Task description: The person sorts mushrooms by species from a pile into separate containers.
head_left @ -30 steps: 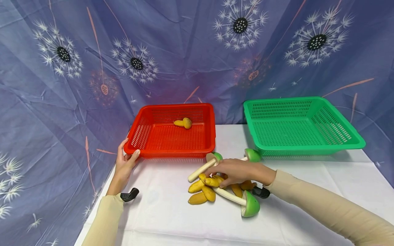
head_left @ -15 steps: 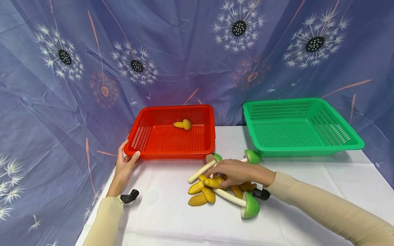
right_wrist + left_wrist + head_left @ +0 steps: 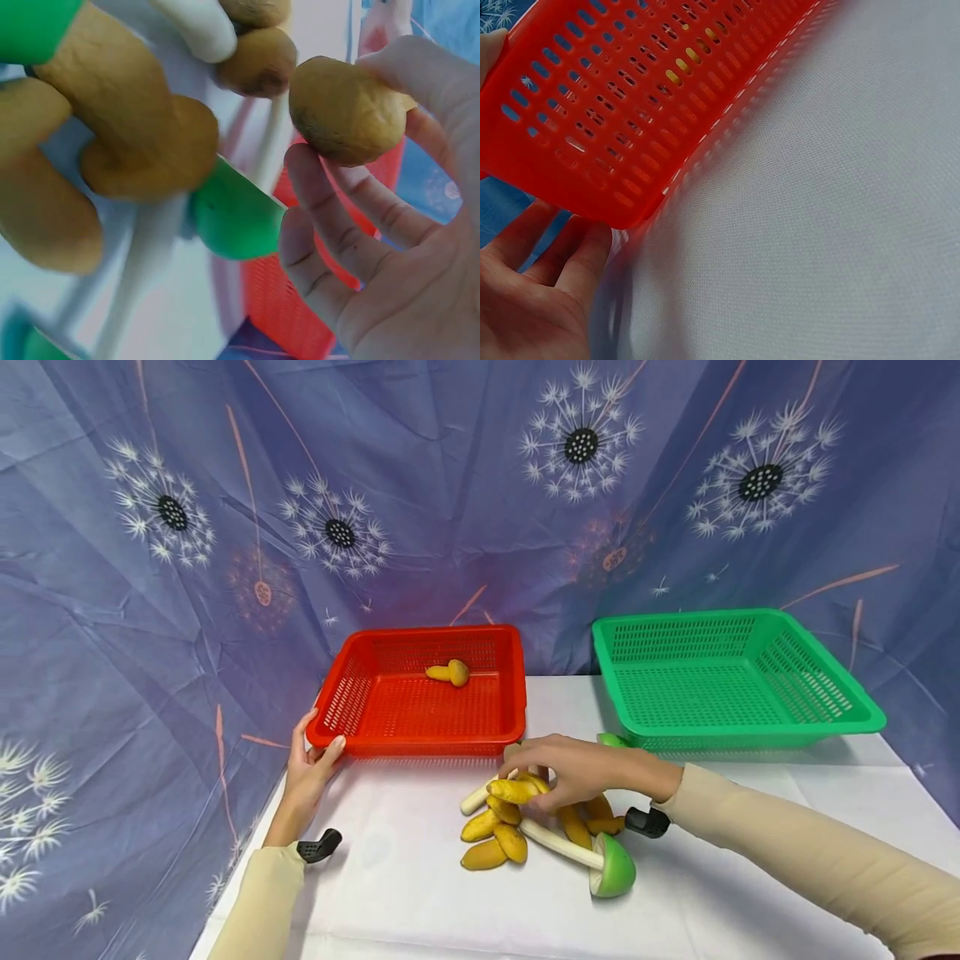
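On the white table (image 3: 390,893) I see the green basket (image 3: 750,729) at the far right corner, the red basket (image 3: 420,747) far left. My left hand (image 3: 307,774) grips its near left corner; my right hand (image 3: 576,768) pinches a yellow mushroom (image 3: 512,791) over the pile (image 3: 511,843).

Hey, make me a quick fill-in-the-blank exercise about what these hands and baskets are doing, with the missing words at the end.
1. The left hand grips a corner of the basket coloured ____.
2. In the head view, the right hand holds a mushroom coloured ____.
3. Inside the basket that the left hand grips, the number of mushrooms is ____.
4. The other basket is coloured ____.

Missing words: red; yellow; one; green.
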Demonstrator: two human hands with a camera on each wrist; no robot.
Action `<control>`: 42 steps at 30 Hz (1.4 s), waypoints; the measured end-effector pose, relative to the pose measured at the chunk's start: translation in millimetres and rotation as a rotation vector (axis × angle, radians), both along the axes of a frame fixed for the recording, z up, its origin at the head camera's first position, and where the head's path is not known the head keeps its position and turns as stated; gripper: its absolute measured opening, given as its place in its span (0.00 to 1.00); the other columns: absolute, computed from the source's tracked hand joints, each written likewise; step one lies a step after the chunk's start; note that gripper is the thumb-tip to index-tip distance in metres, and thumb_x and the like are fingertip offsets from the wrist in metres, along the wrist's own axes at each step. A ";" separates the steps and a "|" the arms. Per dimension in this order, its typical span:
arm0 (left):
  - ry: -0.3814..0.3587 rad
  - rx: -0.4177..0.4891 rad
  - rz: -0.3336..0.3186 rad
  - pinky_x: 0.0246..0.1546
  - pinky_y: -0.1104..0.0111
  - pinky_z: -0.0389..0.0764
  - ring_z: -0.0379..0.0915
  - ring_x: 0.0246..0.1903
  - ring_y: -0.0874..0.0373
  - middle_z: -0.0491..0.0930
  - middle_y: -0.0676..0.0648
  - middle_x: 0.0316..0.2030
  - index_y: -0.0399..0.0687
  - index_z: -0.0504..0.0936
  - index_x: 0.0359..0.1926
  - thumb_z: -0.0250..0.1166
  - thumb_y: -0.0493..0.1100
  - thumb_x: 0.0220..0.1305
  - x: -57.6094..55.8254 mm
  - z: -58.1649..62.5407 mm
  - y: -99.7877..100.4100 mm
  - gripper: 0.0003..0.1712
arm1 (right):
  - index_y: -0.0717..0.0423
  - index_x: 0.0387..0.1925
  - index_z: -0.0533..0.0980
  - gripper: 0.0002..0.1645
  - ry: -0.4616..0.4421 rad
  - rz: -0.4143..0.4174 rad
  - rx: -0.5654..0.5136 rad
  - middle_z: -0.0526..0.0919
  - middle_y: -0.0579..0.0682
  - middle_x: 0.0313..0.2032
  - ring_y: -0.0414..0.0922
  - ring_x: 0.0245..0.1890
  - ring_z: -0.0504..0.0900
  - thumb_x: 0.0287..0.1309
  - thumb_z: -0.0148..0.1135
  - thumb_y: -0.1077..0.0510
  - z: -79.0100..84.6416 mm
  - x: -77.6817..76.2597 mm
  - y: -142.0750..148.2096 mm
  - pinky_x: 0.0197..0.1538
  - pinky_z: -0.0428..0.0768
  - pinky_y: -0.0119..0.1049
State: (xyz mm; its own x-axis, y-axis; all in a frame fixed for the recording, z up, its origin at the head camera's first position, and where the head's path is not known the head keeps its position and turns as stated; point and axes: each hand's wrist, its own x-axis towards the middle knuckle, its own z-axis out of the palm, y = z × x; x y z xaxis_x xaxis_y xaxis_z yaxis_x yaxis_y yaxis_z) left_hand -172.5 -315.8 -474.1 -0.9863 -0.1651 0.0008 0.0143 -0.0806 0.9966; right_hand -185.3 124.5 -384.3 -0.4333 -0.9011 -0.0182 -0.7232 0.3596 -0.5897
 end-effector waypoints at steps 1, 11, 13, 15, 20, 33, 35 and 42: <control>0.000 -0.002 0.000 0.58 0.67 0.79 0.73 0.54 0.63 0.64 0.40 0.65 0.69 0.51 0.80 0.66 0.40 0.72 -0.2 0.0 -0.1 0.46 | 0.38 0.60 0.78 0.28 0.007 0.001 -0.003 0.78 0.35 0.47 0.38 0.40 0.77 0.58 0.70 0.59 4.2 -0.8 0.3 0.42 0.84 0.36; 0.000 -0.008 -0.003 0.59 0.67 0.79 0.74 0.54 0.63 0.64 0.38 0.66 0.69 0.51 0.80 0.66 0.40 0.72 -0.6 -0.6 -0.8 0.46 | 0.43 0.61 0.78 0.28 0.099 -0.046 -0.048 0.79 0.39 0.46 0.37 0.41 0.77 0.59 0.69 0.60 48.1 -22.7 3.5 0.42 0.84 0.34; -0.005 -0.014 0.000 0.59 0.68 0.79 0.74 0.54 0.63 0.63 0.40 0.67 0.70 0.51 0.80 0.66 0.41 0.72 -1.4 -1.5 -1.1 0.46 | 0.45 0.62 0.78 0.29 0.112 -0.052 -0.058 0.79 0.41 0.46 0.38 0.40 0.79 0.58 0.70 0.60 58.9 -28.0 3.5 0.42 0.85 0.35; -0.003 -0.014 0.004 0.59 0.68 0.79 0.74 0.55 0.63 0.63 0.40 0.68 0.69 0.51 0.80 0.66 0.40 0.72 -2.0 -2.3 -1.6 0.46 | 0.46 0.62 0.78 0.29 0.123 -0.058 -0.069 0.79 0.42 0.45 0.39 0.38 0.79 0.59 0.70 0.60 67.8 -33.7 3.1 0.42 0.84 0.35; 0.003 0.004 0.010 0.59 0.65 0.79 0.74 0.55 0.64 0.61 0.39 0.70 0.68 0.51 0.80 0.66 0.39 0.72 -3.0 -3.2 -1.8 0.45 | 0.48 0.63 0.78 0.29 0.144 -0.072 -0.102 0.79 0.45 0.42 0.42 0.37 0.80 0.59 0.72 0.59 81.8 -47.6 -0.4 0.41 0.84 0.35; -0.005 0.004 0.014 0.60 0.66 0.78 0.74 0.56 0.63 0.62 0.40 0.69 0.69 0.51 0.80 0.66 0.39 0.72 -1.5 -2.1 -1.8 0.46 | 0.47 0.63 0.79 0.29 0.146 -0.132 -0.078 0.79 0.48 0.44 0.46 0.31 0.80 0.60 0.72 0.56 86.7 -81.2 -20.7 0.36 0.82 0.38; -0.007 -0.006 0.012 0.60 0.67 0.78 0.74 0.55 0.65 0.63 0.40 0.69 0.69 0.50 0.80 0.66 0.39 0.72 -0.1 -2.7 -1.5 0.46 | 0.47 0.63 0.79 0.29 0.134 -0.146 -0.063 0.79 0.49 0.43 0.46 0.28 0.78 0.60 0.72 0.56 86.3 -86.3 -25.1 0.33 0.80 0.37; 0.005 -0.008 0.002 0.60 0.66 0.78 0.72 0.58 0.60 0.61 0.40 0.71 0.69 0.50 0.80 0.66 0.39 0.72 2.0 -1.4 -0.2 0.46 | 0.47 0.65 0.77 0.30 0.086 -0.177 -0.002 0.79 0.51 0.45 0.43 0.22 0.76 0.62 0.71 0.56 85.8 -104.5 -46.8 0.31 0.78 0.35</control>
